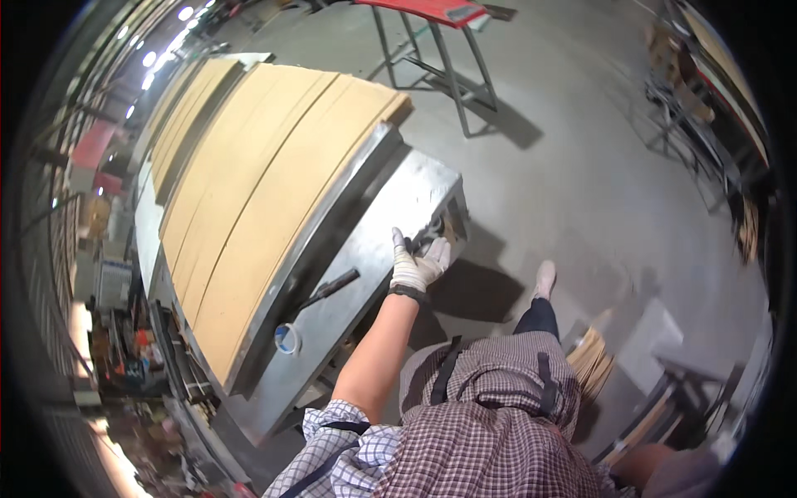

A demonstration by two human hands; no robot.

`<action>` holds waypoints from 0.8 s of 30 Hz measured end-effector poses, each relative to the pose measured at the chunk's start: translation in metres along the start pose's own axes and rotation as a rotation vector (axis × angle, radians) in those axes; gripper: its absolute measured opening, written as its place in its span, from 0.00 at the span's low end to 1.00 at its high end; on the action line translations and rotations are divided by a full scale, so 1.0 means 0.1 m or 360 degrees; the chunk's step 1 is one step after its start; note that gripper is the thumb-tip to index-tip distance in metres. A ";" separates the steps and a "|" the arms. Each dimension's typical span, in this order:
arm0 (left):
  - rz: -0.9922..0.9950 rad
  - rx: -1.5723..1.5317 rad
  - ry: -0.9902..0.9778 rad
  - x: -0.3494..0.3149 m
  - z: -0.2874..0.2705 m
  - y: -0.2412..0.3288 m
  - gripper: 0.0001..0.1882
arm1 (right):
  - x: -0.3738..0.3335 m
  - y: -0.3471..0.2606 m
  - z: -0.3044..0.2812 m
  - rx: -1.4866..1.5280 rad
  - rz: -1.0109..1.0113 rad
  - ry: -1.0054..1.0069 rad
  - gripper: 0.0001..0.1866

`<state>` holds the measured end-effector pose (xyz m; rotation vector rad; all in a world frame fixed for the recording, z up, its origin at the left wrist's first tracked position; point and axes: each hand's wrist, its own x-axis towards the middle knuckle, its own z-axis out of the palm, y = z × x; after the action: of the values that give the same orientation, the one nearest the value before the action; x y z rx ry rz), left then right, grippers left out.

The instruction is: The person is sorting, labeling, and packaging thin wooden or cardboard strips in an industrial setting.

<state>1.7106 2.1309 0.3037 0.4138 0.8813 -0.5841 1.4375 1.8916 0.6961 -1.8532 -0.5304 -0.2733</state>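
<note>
My left hand, in a white glove with a dark cuff, is held beside the near edge of the metal table. Its fingers and thumb are stretched apart with nothing between them. Left of it, a tool with a dark handle lies on the table, and a whitish ring like a tape roll sits at its far end. Long tan boards rest side by side on the table. Of my right arm only a blurred part shows at the lower right; the hand cannot be made out.
A stand with a red top is on the grey floor ahead. Racks with stacked material line the right side. Thin wood strips and a dark frame are low on the right. Cluttered shelving fills the left.
</note>
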 end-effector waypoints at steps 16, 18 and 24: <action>0.0593 0.0791 -0.0570 -0.24 2.11 -1.01 0.26 | 1.91 3.88 -1.05 0.0552 0.1201 -0.0576 0.22; 0.0753 0.1414 -0.0620 -0.05 2.44 -0.96 0.25 | 2.12 4.25 -0.86 0.0975 0.1325 -0.0472 0.21; 0.0205 0.0898 -0.1145 0.56 3.10 -0.44 0.28 | 3.28 4.60 -1.10 0.1152 0.1391 -0.0458 0.18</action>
<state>1.8952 1.9063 0.4318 0.7017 -0.0137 -0.7897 1.9545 1.7394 0.4933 -1.2490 0.0455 0.6960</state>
